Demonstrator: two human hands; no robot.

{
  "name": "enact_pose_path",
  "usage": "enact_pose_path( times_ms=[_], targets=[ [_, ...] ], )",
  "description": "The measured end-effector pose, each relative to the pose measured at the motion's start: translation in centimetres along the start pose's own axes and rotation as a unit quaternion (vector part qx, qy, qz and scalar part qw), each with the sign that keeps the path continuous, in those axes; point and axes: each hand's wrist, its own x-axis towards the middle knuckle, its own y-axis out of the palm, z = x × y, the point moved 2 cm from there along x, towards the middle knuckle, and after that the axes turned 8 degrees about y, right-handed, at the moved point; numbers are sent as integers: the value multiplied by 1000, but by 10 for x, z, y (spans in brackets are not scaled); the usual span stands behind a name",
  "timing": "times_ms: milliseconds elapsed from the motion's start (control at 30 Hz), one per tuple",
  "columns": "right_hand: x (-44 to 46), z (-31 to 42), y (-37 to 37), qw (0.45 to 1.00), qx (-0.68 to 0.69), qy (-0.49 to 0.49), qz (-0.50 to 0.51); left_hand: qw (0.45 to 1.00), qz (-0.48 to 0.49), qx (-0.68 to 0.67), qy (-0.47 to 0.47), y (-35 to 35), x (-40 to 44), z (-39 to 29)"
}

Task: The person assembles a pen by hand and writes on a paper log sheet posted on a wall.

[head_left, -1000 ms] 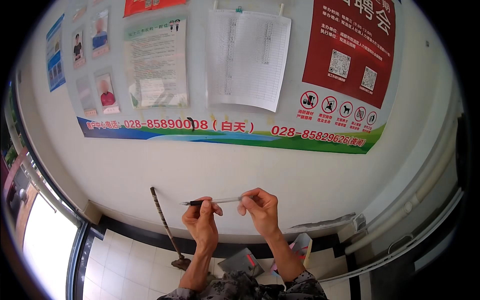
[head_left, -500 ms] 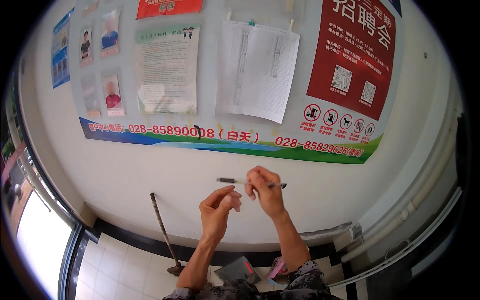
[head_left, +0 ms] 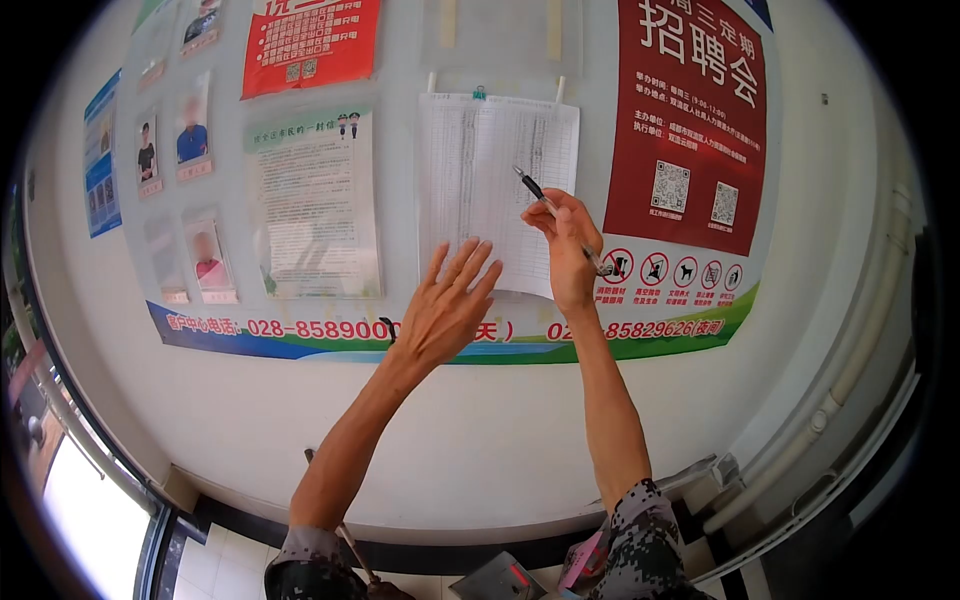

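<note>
Black-gripped, the slim pen [head_left: 533, 188] sits pinched in right hand [head_left: 572, 243] — left hand [head_left: 446, 308] splayed before gridded paper [head_left: 482, 180].

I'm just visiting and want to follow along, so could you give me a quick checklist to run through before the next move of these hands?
1. Pen held in the right hand: ok.
2. Pen tip uncovered: ok.
3. Pen tip touching the paper sheet: cannot tell.
4. Left hand free of objects: ok, fingers spread before the sheet's lower left.
5. Left hand pressing the sheet: cannot tell.
6. Green clip at the sheet's top edge: ok.
</note>
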Motion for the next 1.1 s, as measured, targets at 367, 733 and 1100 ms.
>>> enact_pose_path(
  times_ms=[367,733,1100],
  targets=[
    [1,-50,-21,979,-183,-50,-74,994,12,50,100,71,19,38],
    [0,-52,-20,979,-177,-74,-72,993,-9,63,102,73,19,40],
    [5,-49,-15,954,-267,-108,-83,991,-21,77,108,77,16,40]
  ],
)
